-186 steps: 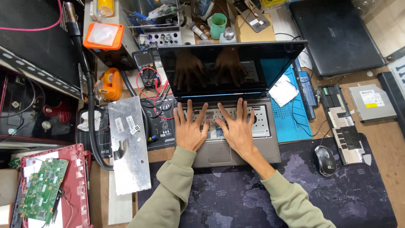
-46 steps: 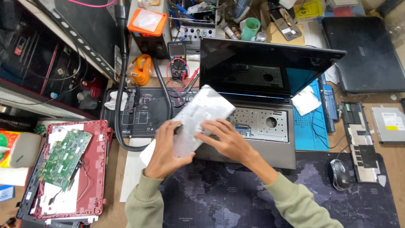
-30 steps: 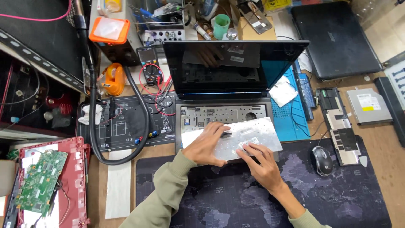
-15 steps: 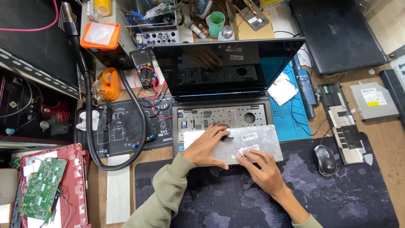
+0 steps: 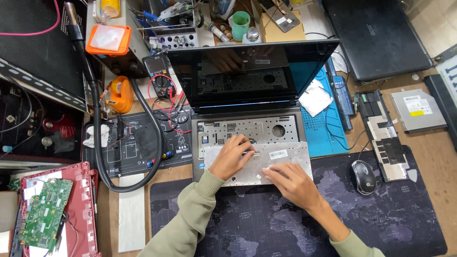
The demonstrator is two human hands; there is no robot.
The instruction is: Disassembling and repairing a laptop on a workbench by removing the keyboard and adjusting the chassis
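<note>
The open laptop [image 5: 247, 119] sits in the middle of the table [image 5: 428, 157], its dark screen tilted back and its keyboard bay bare, the perforated metal tray showing. Across the front of that bay, over the palm rest, lies the detached keyboard [image 5: 281, 162], silver underside up, with a small white sticker near its top edge.

The left hand [image 5: 231, 157] rests on the keyboard's left end, fingers [image 5: 245, 145] curled over the top edge where it meets the bay; its grip looks loosely closed on that edge, though I cannot tell how firmly. The right hand [image 5: 293, 183] lies flat on the keyboard's lower right part, palm down, fingers spread and pressing rather than clasping.

Half a second ago the picture was almost the same: the keyboard was already flipped and lying across the front of the laptop, and both hands were on it. Since then the left hand has crept a little toward the bay, and the right hand has slid slightly inward along the lower edge. A second and a half ago the keyboard was up in the air left of the laptop, held in both hands; six seconds ago both hands were spread over it while it sat in the bay.

Right of the laptop sit a blue mat [image 5: 323, 128] with a white cloth [image 5: 314, 97], and further right a black mouse [image 5: 364, 177]. Left of the laptop are a black hose [image 5: 97, 138], a multimeter [image 5: 157, 71] and, well off to the left, a green circuit board [image 5: 45, 214].
</note>
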